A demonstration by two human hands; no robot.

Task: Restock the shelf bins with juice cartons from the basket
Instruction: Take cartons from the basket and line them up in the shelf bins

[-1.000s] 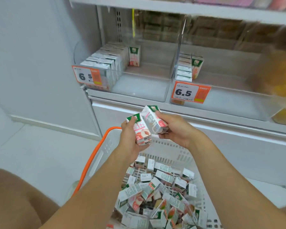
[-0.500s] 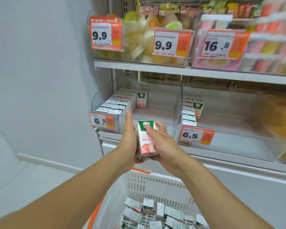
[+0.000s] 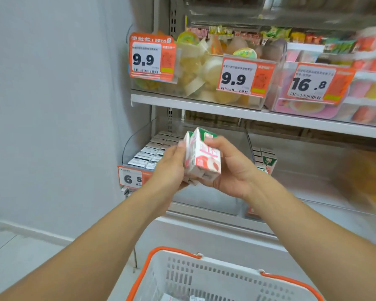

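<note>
Head view: orange price tags on the upper shelf [image 3: 226, 109], reading 9.9 [image 3: 151, 58], 9.9 [image 3: 244, 77] and 16.8 [image 3: 319, 83]; smaller print too blurred to read. At the lower shelf's front left corner, a tag [image 3: 131, 178] showing 6 and 5, partly hidden by the left wrist. Juice cartons [image 3: 201, 157], white and pink with green tops and a peach picture, held tilted in front of the left clear bin [image 3: 137, 137], above the white basket [image 3: 215, 274] with orange rim. Left hand [image 3: 172, 168] pressed flat against the cartons' left side, fingers straight. Right hand [image 3: 232, 170] cupped under and around their right side, fingers curled closed on them. More cartons [image 3: 152, 153] in rows along that bin's left wall.
</note>
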